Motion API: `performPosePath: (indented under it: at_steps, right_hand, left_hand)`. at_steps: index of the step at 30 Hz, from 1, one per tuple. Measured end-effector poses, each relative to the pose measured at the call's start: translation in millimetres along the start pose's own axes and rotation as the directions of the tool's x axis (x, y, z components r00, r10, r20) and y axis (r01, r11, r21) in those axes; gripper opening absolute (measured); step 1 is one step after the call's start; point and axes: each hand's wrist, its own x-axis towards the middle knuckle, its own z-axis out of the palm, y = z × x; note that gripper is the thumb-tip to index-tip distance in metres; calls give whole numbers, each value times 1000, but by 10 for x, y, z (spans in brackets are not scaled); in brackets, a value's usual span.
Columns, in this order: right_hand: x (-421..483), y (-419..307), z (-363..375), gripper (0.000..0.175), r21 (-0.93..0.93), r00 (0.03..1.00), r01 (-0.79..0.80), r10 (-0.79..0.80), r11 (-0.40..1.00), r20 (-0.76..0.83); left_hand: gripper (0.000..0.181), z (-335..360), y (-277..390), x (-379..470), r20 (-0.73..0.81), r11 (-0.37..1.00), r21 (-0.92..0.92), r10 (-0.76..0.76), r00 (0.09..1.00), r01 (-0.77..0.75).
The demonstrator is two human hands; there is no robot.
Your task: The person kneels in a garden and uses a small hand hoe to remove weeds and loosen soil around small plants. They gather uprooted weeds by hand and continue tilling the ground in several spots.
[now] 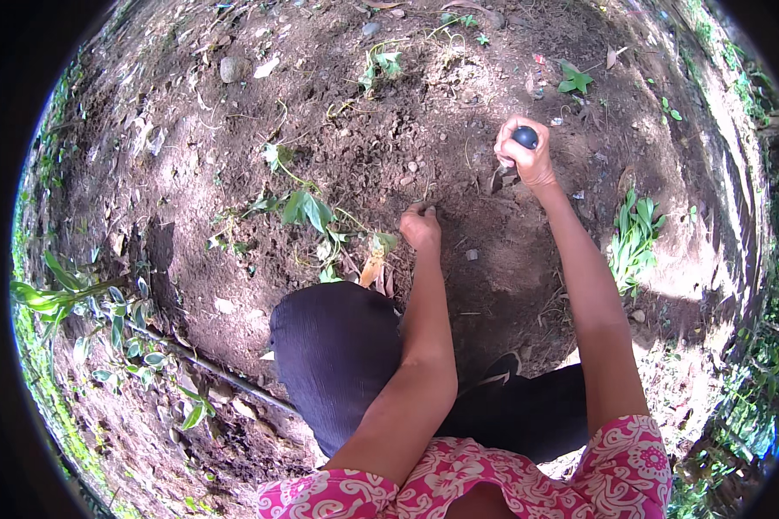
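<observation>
My right hand (526, 150) grips a hand tool, probably a trowel, by its dark, round-ended handle (525, 137). Its metal blade (497, 179) points down at the soil, and the tip is hard to make out. Low over the bare soil (389, 156), to the left of the tool, is my left hand (422, 226) with its fingers curled together. A thin stalk shows just beyond those fingertips; whether they pinch it is unclear. Left of this hand lie leafy vine cuttings (308, 211) and a yellowish dry leaf (372, 266).
A bunch of green leafy plants (635, 237) lies to the right. Smaller sprigs (384, 63) and a round stone (232, 69) are farther out. A dark hose or pipe (214, 370) runs past variegated plants (130, 327) at lower left. My knee (337, 357) is close below.
</observation>
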Motion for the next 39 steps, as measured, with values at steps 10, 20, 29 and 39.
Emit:
performPosePath:
  at_steps: [10,20,29,39]
  right_hand:
    - [287,-422,696,11,-121,990,141,-143,983,-12]
    - [-171,-567,432,11,-179,998,-36,24,983,-65]
    - [-41,136,356,14,-149,954,2,-46,989,-296]
    - [-106,-324,813,13,71,996,76,-72,995,-55]
  left_hand:
    - [23,155,149,442,-144,865,-498,-162,976,70]
    - [21,210,293,283,0,775,-601,-245,969,196]
    - [23,7,566,179,-2,781,-594,-244,970,196]
    - [20,-388,686,527,-29,768,-627,-189,981,130]
